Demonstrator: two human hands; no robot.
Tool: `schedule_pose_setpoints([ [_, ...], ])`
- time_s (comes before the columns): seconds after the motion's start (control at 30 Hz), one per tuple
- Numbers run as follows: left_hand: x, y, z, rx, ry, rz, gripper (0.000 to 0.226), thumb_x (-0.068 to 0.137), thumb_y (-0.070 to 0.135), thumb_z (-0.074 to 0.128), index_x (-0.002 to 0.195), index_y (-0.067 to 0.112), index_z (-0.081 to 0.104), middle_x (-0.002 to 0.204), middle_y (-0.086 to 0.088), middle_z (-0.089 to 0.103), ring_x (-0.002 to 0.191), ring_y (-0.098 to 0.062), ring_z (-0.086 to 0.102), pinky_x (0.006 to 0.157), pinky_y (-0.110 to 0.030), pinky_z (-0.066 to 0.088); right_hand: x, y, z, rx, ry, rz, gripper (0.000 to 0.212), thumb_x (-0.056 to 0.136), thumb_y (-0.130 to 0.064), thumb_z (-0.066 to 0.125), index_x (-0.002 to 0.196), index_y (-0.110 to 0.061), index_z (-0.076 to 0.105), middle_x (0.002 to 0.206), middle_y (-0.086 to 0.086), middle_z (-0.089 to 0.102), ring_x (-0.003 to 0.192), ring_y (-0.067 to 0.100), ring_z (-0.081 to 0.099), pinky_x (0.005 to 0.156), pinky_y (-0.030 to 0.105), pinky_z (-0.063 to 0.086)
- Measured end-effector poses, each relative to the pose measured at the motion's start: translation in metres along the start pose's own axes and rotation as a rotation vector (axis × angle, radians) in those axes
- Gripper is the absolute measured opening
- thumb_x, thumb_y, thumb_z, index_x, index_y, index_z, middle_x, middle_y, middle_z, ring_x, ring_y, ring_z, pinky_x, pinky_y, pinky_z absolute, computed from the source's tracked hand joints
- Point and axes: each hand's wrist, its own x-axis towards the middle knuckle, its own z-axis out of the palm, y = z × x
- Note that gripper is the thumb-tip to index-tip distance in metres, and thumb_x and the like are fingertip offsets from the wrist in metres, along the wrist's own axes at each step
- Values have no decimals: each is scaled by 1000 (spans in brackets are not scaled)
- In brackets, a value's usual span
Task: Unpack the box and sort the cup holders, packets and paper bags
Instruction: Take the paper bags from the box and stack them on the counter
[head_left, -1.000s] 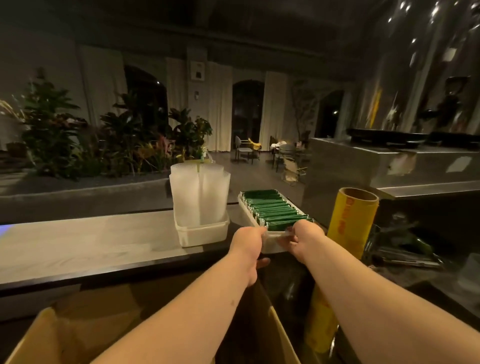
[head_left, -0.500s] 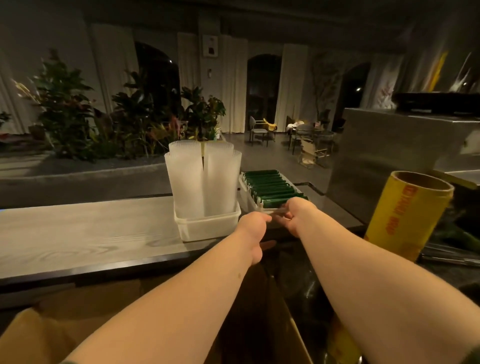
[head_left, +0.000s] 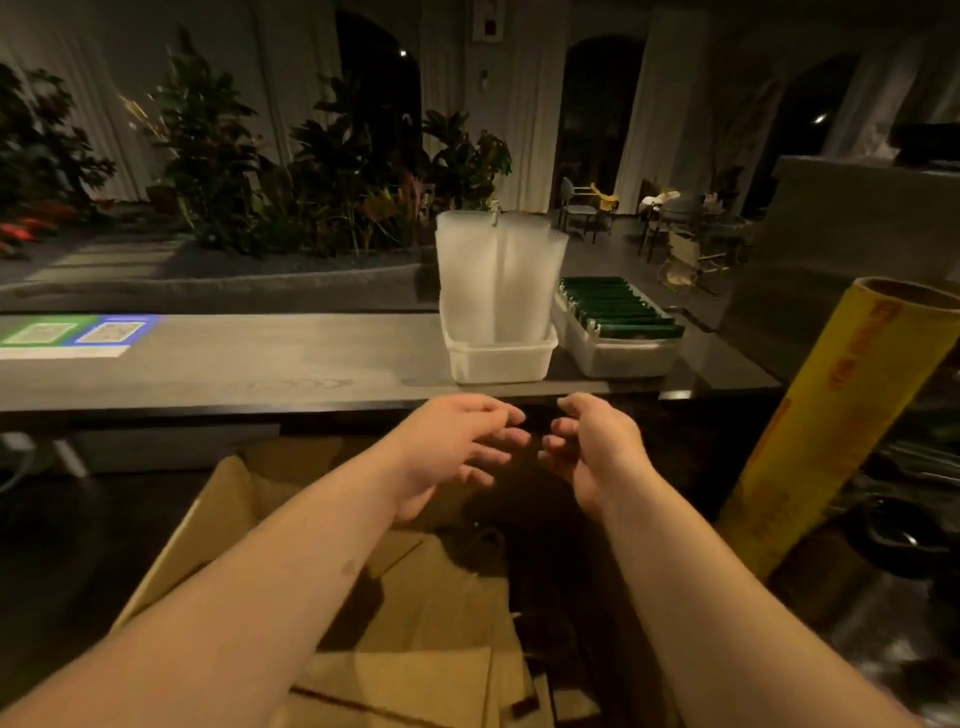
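Your left hand (head_left: 460, 447) and right hand (head_left: 592, 449) hang side by side over the open cardboard box (head_left: 218, 519), just in front of the near edge of the surface (head_left: 260, 358) and touching none of the things on it. Both hands hold nothing: the fingers are loosely curled and the palms are turned toward each other, with a small gap between the fingertips. The cup holders (head_left: 493, 270), pale and translucent, stand upright in a white tub (head_left: 498, 361) near the front edge of the surface, straight beyond your left hand. Just beside the tub on its right sits a shallow white tray (head_left: 623, 358) filled with a row of green packets (head_left: 618, 306) set on edge; tub and tray look to be touching or nearly so. Down in the box, between your forearms, lie flat pieces of brown paper (head_left: 405, 675); whether these are the paper bags is hard to tell in this dim light. A yellow roll (head_left: 841, 405) with red print leans tilted at your right, well apart from the tray. Far to the left on the surface lie a green and a blue label (head_left: 78, 332), and leafy plants (head_left: 218, 171) fill the bed behind.
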Motion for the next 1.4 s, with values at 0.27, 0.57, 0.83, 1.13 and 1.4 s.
schedule_pose_setpoints([
  [0.27,-148,-157,-84,507,329,-184,16,99,30,64,108,43,63,102,15,67,93,-3,65,81,-28,60,-68,176,40,-1007,-318,-282,22,95,-26,69,117,-27,63,111,-5,66,101,12,64,86,30,59],
  [0.57,-146,-197,-81,494,395,-170,19,101,27,62,116,38,60,98,17,64,91,-5,62,84,-28,60,-52,220,83,-1857,-665,-195,76,90,-29,78,153,-18,36,153,12,44,135,34,48,107,45,47],
  [0.83,-147,-207,-74,595,322,-128,23,100,29,63,122,36,59,101,17,63,93,-2,60,87,-25,57,-38,238,84,-2009,-590,-205,110,82,-23,85,163,-28,11,162,15,27,144,41,39,110,52,46],
  [1.13,-159,-205,-78,506,563,-44,12,101,29,61,108,38,58,96,19,58,89,-2,60,82,-21,57,-46,227,85,-1692,-316,-397,49,94,-20,67,139,-27,49,116,1,65,104,21,66,91,37,59],
  [1.4,-163,-202,-80,314,514,-72,59,92,51,69,142,37,41,134,16,53,119,-8,57,98,-37,55,-86,177,61,-618,-251,-352,20,109,-20,44,108,-27,63,107,-2,70,96,15,68,76,35,60],
])
